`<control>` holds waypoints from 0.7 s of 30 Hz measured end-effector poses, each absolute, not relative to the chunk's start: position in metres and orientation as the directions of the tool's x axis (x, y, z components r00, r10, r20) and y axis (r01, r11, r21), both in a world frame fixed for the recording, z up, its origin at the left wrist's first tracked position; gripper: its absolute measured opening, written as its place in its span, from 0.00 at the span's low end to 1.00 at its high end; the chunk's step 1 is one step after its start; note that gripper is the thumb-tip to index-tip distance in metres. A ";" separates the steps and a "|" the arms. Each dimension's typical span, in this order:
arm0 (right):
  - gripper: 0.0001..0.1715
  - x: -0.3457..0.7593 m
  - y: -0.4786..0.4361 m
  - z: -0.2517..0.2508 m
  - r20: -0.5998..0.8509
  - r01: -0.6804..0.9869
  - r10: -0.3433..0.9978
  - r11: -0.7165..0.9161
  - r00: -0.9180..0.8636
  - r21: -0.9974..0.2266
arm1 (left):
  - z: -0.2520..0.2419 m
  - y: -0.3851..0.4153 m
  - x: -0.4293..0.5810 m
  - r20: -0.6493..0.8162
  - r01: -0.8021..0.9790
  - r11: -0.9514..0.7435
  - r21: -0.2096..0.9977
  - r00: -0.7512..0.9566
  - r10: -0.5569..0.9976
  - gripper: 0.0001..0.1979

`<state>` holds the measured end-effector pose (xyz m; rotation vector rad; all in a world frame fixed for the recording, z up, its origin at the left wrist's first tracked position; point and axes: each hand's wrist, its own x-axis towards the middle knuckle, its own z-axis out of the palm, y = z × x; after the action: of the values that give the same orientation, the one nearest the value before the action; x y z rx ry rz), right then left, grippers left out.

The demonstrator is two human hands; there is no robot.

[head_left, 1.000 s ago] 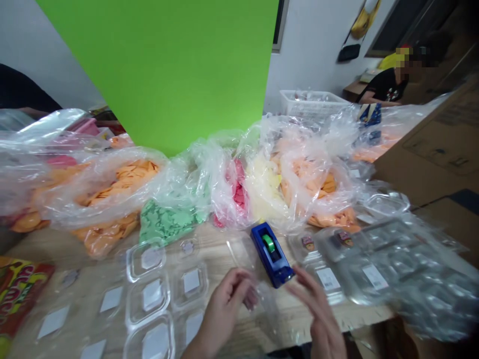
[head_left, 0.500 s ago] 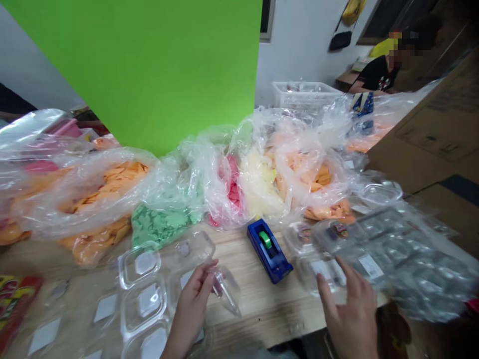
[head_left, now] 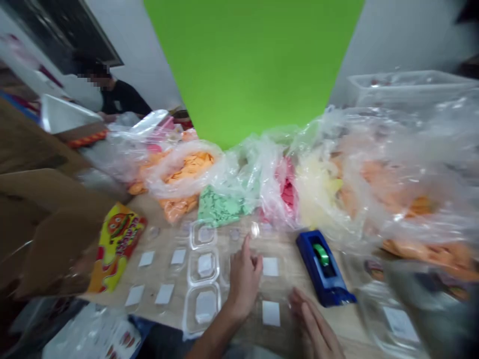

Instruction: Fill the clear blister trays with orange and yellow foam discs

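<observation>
We see a large green board (head_left: 250,65) standing behind a long wooden table (head_left: 149,271), and a person in a black shirt (head_left: 123,97) sits far on the left. A brown cardboard box (head_left: 45,209) is at the table's left side. Along the back of the table lie big clear plastic bags (head_left: 239,164) with flat orange, green, pink and yellow pieces inside. Nearer to us are a yellow and red snack packet (head_left: 116,247) and a blue tape dispenser (head_left: 324,267).

A column of small square clear plastic boxes (head_left: 204,267) stands just beside our left hand (head_left: 243,284), among white square labels (head_left: 271,313). The left fingers (head_left: 246,254) are half curled and raised (the picture is blurred), so we cannot tell if they hold something. Our right hand (head_left: 312,324) is open, holding nothing, near the dispenser.
</observation>
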<state>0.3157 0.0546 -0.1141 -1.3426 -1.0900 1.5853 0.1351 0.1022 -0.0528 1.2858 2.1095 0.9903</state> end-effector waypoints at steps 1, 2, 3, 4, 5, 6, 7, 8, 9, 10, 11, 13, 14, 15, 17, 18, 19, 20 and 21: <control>0.25 0.318 0.060 -0.117 -0.286 0.070 0.947 -0.279 -0.147 -0.958 | -0.057 0.099 0.134 0.009 0.617 0.307 0.725 -0.454 0.891 0.28; 0.27 0.319 0.067 -0.119 -0.231 0.185 0.956 -0.198 -0.180 -0.963 | -0.061 0.096 0.134 0.041 0.672 0.312 0.672 -0.455 0.890 0.27; 0.29 0.318 0.074 -0.121 -0.144 0.312 0.960 -0.064 -0.240 -0.948 | -0.065 0.093 0.135 0.070 0.716 0.312 0.625 -0.449 0.891 0.27; 0.29 0.315 0.081 -0.122 -0.030 0.429 0.947 0.117 -0.319 -0.896 | -0.067 0.090 0.136 0.094 0.751 0.309 0.583 -0.440 0.893 0.26; 0.30 0.310 0.088 -0.123 0.085 0.509 0.908 0.305 -0.409 -0.805 | -0.069 0.086 0.135 0.118 0.780 0.304 0.546 -0.431 0.894 0.25; 0.31 0.303 0.093 -0.123 0.187 0.546 0.851 0.467 -0.491 -0.695 | -0.071 0.082 0.133 0.143 0.804 0.302 0.512 -0.426 0.893 0.23; 0.32 0.294 0.097 -0.123 0.275 0.560 0.785 0.597 -0.555 -0.574 | -0.074 0.078 0.129 0.170 0.824 0.303 0.480 -0.426 0.889 0.21; 0.33 0.285 0.099 -0.124 0.338 0.562 0.721 0.687 -0.604 -0.461 | -0.076 0.073 0.122 0.197 0.839 0.309 0.448 -0.430 0.881 0.20; 0.34 0.276 0.099 -0.124 0.379 0.560 0.669 0.743 -0.639 -0.367 | -0.079 0.067 0.113 0.225 0.850 0.323 0.416 -0.440 0.869 0.20; 0.34 0.268 0.099 -0.124 0.398 0.555 0.629 0.777 -0.668 -0.298 | -0.082 0.061 0.103 0.250 0.856 0.343 0.387 -0.455 0.855 0.20; 0.34 0.261 0.098 -0.125 0.398 0.548 0.602 0.797 -0.692 -0.253 | -0.085 0.055 0.092 0.271 0.858 0.365 0.360 -0.471 0.839 0.21; 0.31 0.252 0.095 -0.126 0.374 0.535 0.575 0.817 -0.728 -0.215 | -0.092 0.042 0.073 0.297 0.860 0.398 0.319 -0.490 0.820 0.22; 0.29 0.250 0.093 -0.127 0.356 0.536 0.573 0.819 -0.738 -0.207 | -0.094 0.036 0.066 0.300 0.864 0.400 0.306 -0.487 0.820 0.23; 0.28 0.249 0.092 -0.129 0.338 0.542 0.577 0.816 -0.743 -0.200 | -0.095 0.031 0.062 0.298 0.870 0.392 0.298 -0.475 0.828 0.22; 0.26 0.249 0.088 -0.133 0.302 0.559 0.592 0.805 -0.747 -0.196 | -0.096 0.023 0.059 0.285 0.890 0.350 0.292 -0.430 0.856 0.21; 0.25 0.250 0.086 -0.135 0.284 0.573 0.606 0.795 -0.743 -0.198 | -0.095 0.021 0.059 0.278 0.899 0.325 0.292 -0.405 0.871 0.21; 0.24 0.249 0.083 -0.138 0.267 0.594 0.628 0.778 -0.731 -0.204 | -0.094 0.019 0.060 0.273 0.907 0.303 0.291 -0.382 0.883 0.21; 0.24 0.248 0.080 -0.140 0.250 0.617 0.653 0.758 -0.715 -0.212 | -0.092 0.017 0.060 0.268 0.914 0.284 0.288 -0.362 0.893 0.21; 0.23 0.244 0.076 -0.141 0.235 0.646 0.684 0.730 -0.691 -0.225 | -0.091 0.017 0.059 0.264 0.920 0.270 0.285 -0.346 0.900 0.21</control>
<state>0.2444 0.0760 -0.1410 -1.0392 -2.6318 0.1788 0.0585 0.0172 -0.0906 1.8236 2.5424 0.6265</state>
